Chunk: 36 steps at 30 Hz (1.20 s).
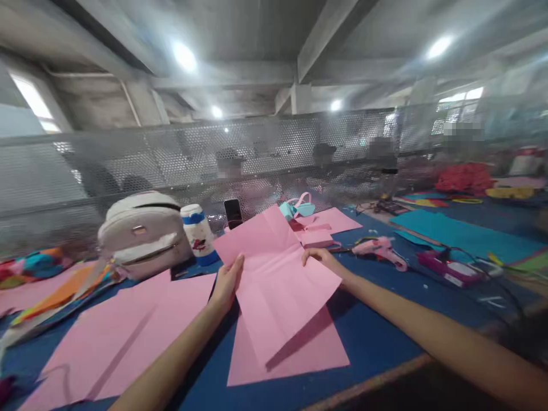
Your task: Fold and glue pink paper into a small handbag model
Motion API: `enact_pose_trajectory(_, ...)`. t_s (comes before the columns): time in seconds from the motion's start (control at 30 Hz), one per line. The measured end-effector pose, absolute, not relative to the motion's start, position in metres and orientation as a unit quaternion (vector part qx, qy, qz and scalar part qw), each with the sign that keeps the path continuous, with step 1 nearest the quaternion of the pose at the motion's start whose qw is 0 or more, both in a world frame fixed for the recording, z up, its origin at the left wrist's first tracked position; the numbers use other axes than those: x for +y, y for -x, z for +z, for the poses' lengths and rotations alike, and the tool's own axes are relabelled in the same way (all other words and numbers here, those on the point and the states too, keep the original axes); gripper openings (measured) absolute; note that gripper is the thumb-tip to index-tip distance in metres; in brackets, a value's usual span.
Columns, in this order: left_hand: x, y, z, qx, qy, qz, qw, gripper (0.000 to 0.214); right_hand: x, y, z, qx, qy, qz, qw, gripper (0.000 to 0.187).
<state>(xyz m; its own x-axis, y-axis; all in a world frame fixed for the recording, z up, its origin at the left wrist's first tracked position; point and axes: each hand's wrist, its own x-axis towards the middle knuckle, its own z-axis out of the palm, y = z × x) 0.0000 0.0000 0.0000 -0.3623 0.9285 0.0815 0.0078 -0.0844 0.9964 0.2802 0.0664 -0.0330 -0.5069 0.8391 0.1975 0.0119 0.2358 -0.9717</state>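
Between my two hands is a creased pink sheet of paper, tilted up off the table. My left hand pinches its left edge, thumb on top. On the opposite edge, my right hand grips it with curled fingers; the fingers behind the sheet are hidden. Beneath it, another pink sheet lies flat on the blue table. More pink sheets are spread to the left of my left arm. A small folded pink paper piece sits just beyond my right hand.
Along the back stand a white backpack, a bottle and a phone. A pink glue gun, a purple device with cords and blue sheets lie right. A perforated metal screen rises behind the table.
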Motion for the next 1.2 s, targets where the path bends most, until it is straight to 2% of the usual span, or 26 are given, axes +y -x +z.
enact_pose_trajectory(0.13, -0.005, -0.002, -0.002, 0.567, -0.426, 0.593, 0.381, 0.029, 0.065, -0.280, -0.032, -0.672, 0.316, 0.539, 0.398, 0.031)
enact_pose_trajectory(0.4, -0.010, -0.005, -0.004, 0.572, -0.476, 0.550, 0.380, 0.026, 0.051, -0.275, -0.020, -0.575, 0.344, 0.565, 0.481, 0.032)
enact_pose_trajectory(0.53, -0.007, -0.006, -0.008, 0.573, -0.494, 0.538, 0.371, 0.024, 0.041, -0.270, -0.018, -0.575, 0.347, 0.580, 0.460, 0.040)
enact_pose_trajectory(0.67, -0.008, -0.008, -0.009, 0.568, -0.519, 0.521, 0.369, 0.022, 0.037, -0.268, -0.019, -0.581, 0.358, 0.583, 0.441, 0.041)
enact_pose_trajectory(0.87, -0.019, -0.020, -0.004, 0.551, -0.572, 0.460, 0.398, 0.018, 0.042, -0.273, -0.017, -0.561, 0.363, 0.564, 0.486, 0.041)
enact_pose_trajectory(1.1, -0.024, -0.021, 0.000, 0.550, -0.576, 0.433, 0.421, 0.013, 0.045, -0.274, -0.021, -0.567, 0.372, 0.558, 0.478, 0.027)
enact_pose_trajectory(1.2, -0.023, -0.018, -0.001, 0.559, -0.571, 0.422, 0.428, 0.012, 0.048, -0.275, -0.024, -0.569, 0.386, 0.552, 0.472, 0.027)
